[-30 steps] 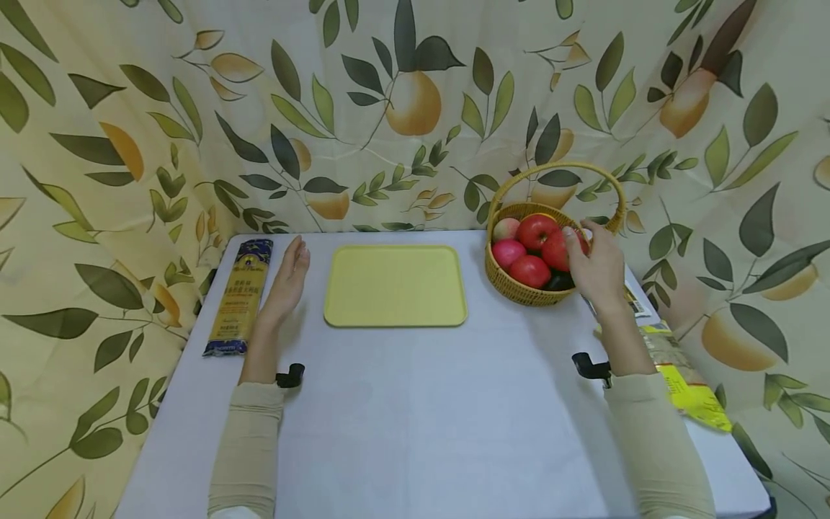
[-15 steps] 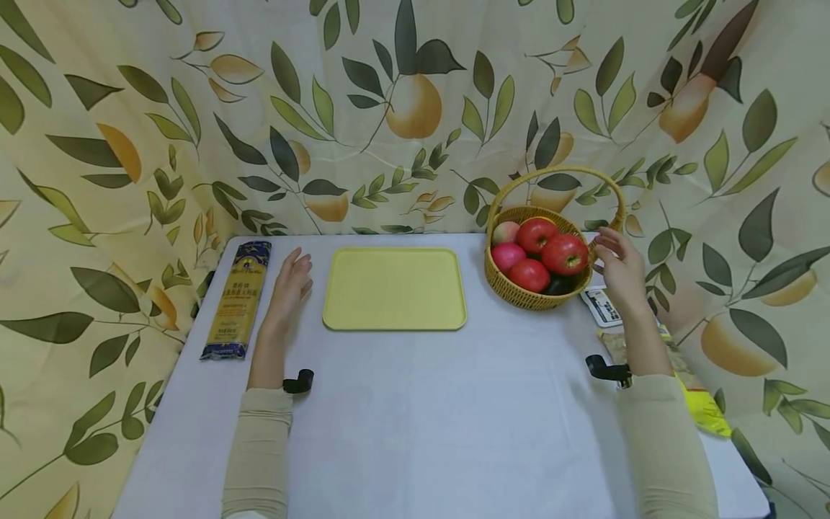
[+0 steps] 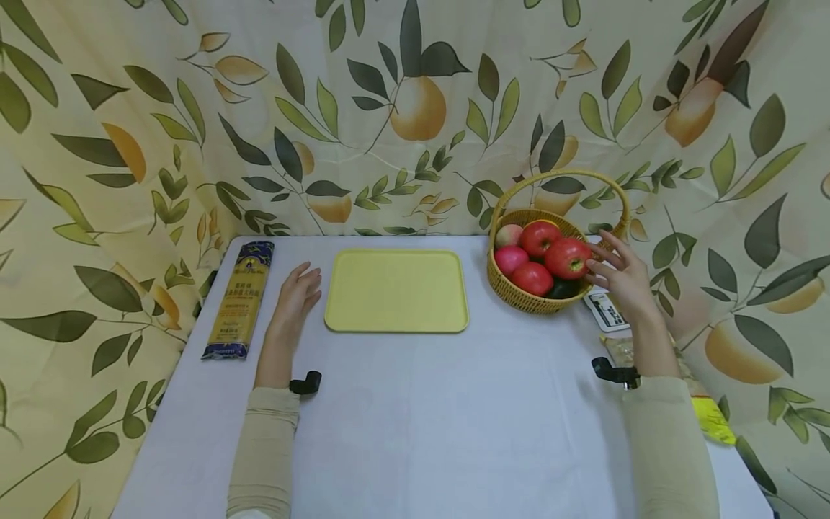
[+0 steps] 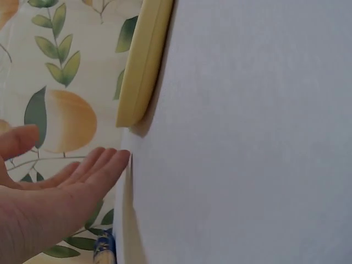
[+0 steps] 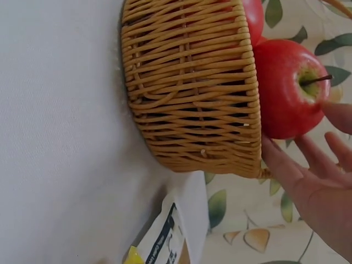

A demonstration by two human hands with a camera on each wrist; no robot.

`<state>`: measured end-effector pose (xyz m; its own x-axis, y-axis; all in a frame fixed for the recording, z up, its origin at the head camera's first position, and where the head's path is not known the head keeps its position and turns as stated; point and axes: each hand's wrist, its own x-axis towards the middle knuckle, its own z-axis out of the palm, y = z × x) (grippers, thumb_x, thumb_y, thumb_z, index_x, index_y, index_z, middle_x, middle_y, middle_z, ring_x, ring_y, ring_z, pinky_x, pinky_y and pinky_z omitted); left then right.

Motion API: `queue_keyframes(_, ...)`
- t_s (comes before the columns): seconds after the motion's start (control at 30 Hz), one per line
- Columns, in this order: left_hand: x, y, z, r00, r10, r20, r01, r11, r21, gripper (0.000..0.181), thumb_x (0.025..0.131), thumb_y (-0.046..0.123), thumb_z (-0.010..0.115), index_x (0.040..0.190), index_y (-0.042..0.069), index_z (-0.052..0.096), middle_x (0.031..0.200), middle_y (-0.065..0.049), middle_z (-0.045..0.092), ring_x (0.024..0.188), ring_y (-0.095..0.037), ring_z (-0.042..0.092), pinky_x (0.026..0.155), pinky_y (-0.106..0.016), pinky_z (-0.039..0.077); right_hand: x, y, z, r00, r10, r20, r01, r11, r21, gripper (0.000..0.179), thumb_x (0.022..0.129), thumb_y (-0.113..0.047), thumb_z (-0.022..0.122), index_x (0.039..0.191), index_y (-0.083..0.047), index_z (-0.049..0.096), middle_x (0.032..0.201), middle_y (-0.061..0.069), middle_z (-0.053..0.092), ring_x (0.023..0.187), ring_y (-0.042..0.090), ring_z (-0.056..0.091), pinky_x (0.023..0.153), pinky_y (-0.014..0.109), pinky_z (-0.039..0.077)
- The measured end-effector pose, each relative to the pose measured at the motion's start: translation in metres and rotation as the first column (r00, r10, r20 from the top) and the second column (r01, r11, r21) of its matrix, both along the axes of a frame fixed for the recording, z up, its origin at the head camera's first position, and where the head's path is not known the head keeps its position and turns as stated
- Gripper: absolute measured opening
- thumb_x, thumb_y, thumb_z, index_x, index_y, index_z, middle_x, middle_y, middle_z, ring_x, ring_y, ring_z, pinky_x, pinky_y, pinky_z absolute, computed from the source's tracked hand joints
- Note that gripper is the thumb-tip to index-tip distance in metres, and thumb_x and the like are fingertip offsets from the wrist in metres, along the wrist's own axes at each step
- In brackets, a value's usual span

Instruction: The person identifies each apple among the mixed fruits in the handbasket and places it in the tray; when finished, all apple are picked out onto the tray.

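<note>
In the head view my right hand point(image 3: 627, 277) is at the right side of the wicker basket point(image 3: 519, 294), fingers spread and loosely bent beside a red apple point(image 3: 567, 258). Seen from the right wrist, the thumb point(image 5: 336, 116) overlaps the edge of that apple point(image 5: 289, 88) near its stem, and the other fingers lie just below it by the rim. More red fruit, a paler fruit point(image 3: 509, 236) and a dark green one point(image 3: 563, 289) fill the basket. My left hand point(image 3: 295, 303) hovers between the pasta packet point(image 3: 238, 299) and the yellow tray point(image 3: 396, 291), holding nothing, its fingers relaxed.
A white packet with a dark label point(image 3: 606, 311) lies right of the basket. Behind the right forearm is a yellow-and-clear bag point(image 3: 712, 419) at the table's right edge. A leaf-patterned curtain point(image 3: 415, 180) closes off the back of the white-covered table point(image 3: 441, 418).
My right hand has drawn back rightward from over the apple, uncovering it in the basket, and its fingers have spread. The left hand has shifted slightly right and nearer me.
</note>
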<state>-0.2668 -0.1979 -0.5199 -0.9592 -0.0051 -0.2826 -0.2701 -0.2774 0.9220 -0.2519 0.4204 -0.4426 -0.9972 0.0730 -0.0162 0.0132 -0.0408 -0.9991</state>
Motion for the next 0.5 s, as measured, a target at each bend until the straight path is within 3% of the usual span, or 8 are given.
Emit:
queue_keyframes(0.13,0.001,0.003,0.0,0.999,0.015,0.038,-0.018,0.998,0.06,0.066,0.108,0.017,0.054,0.167,0.016,0.023,0.167,-0.012,0.034,0.154,-0.025,0.033,0.124,-0.036,0.033,-0.004,0.001,-0.004,1.0,0.022,0.008,-0.021,0.999,-0.046,0.074,0.101,0.003,0.061,0.163,-0.027,0.036,0.147,0.004,0.052,0.105,0.007,0.07,0.087,0.028,0.062)
queue_keyframes(0.27,-0.001,0.007,0.001,0.999,0.004,0.035,-0.007,0.995,0.102,0.068,0.107,0.003,0.051,0.167,0.014,0.022,0.168,-0.013,0.033,0.153,-0.027,0.034,0.124,-0.039,0.033,-0.007,0.002,-0.007,0.999,0.041,-0.019,-0.042,0.995,-0.085,0.076,0.1,0.008,0.06,0.164,-0.025,0.036,0.143,0.002,0.056,0.104,0.009,0.072,0.085,0.029,0.062)
queue_keyframes(0.5,-0.005,0.012,-0.003,0.999,-0.002,0.035,-0.002,0.996,0.094,0.097,0.088,-0.031,0.038,0.168,0.02,0.021,0.167,-0.013,0.035,0.152,-0.027,0.037,0.121,-0.041,0.038,-0.008,0.002,-0.01,0.998,0.047,-0.028,-0.05,0.991,-0.121,0.08,0.097,0.012,0.061,0.164,-0.025,0.036,0.137,0.004,0.054,0.101,0.011,0.073,0.083,0.029,0.063)
